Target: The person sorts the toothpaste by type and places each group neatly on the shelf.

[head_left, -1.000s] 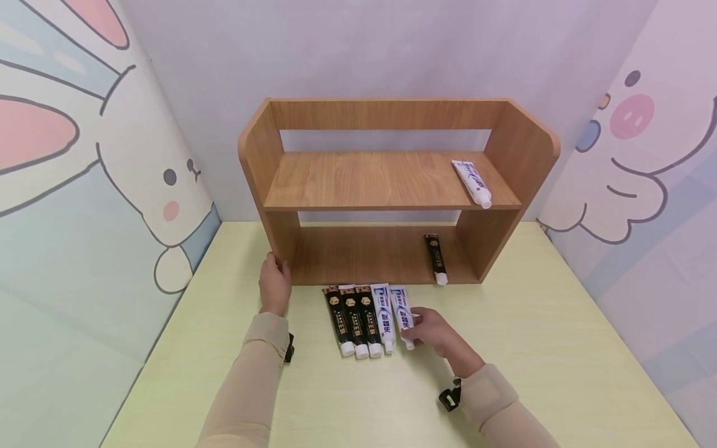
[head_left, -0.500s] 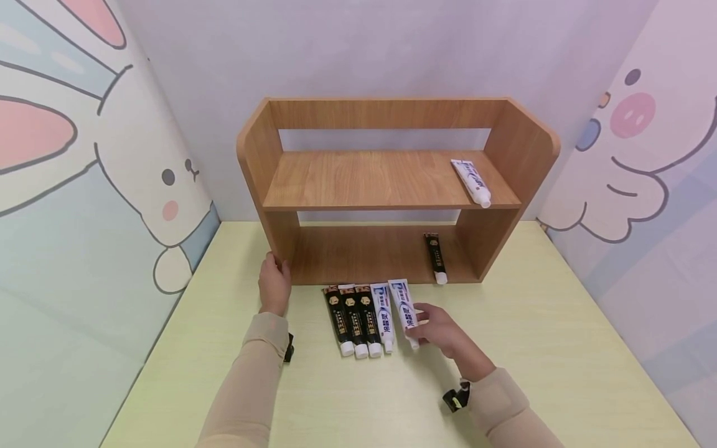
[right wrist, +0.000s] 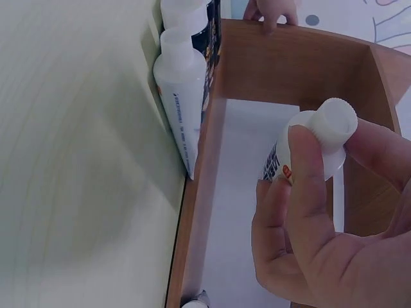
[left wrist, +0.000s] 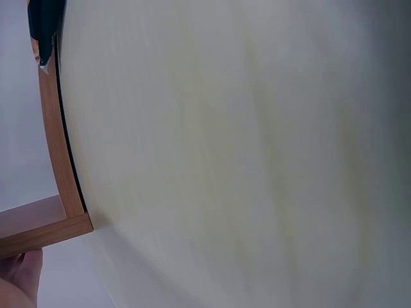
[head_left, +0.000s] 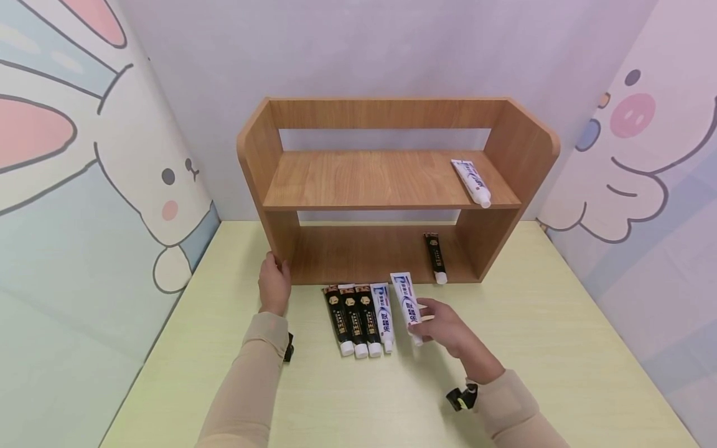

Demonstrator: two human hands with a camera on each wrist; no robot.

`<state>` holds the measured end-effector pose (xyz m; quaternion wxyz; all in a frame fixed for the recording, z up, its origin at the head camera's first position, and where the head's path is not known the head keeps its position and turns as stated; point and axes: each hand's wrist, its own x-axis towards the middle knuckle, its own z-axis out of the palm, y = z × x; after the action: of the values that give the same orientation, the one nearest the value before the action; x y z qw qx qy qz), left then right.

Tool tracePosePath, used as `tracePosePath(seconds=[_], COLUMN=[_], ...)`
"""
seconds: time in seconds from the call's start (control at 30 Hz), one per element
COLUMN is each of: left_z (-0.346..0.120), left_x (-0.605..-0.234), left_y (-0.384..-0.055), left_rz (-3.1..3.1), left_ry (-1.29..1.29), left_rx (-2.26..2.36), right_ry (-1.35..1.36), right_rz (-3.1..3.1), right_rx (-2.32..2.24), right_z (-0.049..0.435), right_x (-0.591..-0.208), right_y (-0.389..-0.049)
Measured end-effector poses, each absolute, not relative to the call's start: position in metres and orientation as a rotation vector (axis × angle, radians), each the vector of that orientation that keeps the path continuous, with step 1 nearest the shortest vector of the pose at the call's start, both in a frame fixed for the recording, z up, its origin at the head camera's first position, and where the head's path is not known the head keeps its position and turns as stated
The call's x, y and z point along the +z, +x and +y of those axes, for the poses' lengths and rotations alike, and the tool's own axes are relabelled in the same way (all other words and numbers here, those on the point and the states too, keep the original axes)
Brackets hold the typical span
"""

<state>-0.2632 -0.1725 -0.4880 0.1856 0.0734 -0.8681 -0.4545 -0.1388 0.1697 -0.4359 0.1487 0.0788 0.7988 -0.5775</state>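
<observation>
My right hand (head_left: 448, 326) pinches a white toothpaste tube (head_left: 406, 297) near its cap end, holding it above the table with the flat end toward the shelf. In the right wrist view, fingers and thumb surround the tube just below its white cap (right wrist: 336, 122). My left hand (head_left: 274, 287) grips the front edge of the left side panel of a wooden shelf (head_left: 386, 207); its fingers (right wrist: 275, 19) hook over that panel in the right wrist view. Left of the held tube lie another white toothpaste tube (head_left: 383, 317) and three black toothpaste tubes (head_left: 353, 317), side by side on the table.
On the upper board, at the right, lies a white toothpaste tube (head_left: 472, 182). Below it, a black toothpaste tube (head_left: 435, 256) lies on the bottom board with its cap at the front edge. Cartoon-printed walls (head_left: 151, 155) enclose the pale table (head_left: 560, 348).
My right hand has lifted the white toothpaste tube off the table, away from the row, moving it slightly right and toward the shelf. The left hand has stayed at the side panel.
</observation>
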Motion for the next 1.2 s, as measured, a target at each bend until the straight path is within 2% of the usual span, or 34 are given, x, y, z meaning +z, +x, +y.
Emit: tracePosePath(seconds=[1.2], left_z=[-0.174], left_x=[-0.489], left_y=[-0.264], left_rz=[-2.443], left_ry=[0.169], left_rx=[-1.228], right_ry=[0.075], right_rz=[2.366], right_rx=[-1.674], right_z=[0.175], right_x=[-0.379], right_y=[-0.135])
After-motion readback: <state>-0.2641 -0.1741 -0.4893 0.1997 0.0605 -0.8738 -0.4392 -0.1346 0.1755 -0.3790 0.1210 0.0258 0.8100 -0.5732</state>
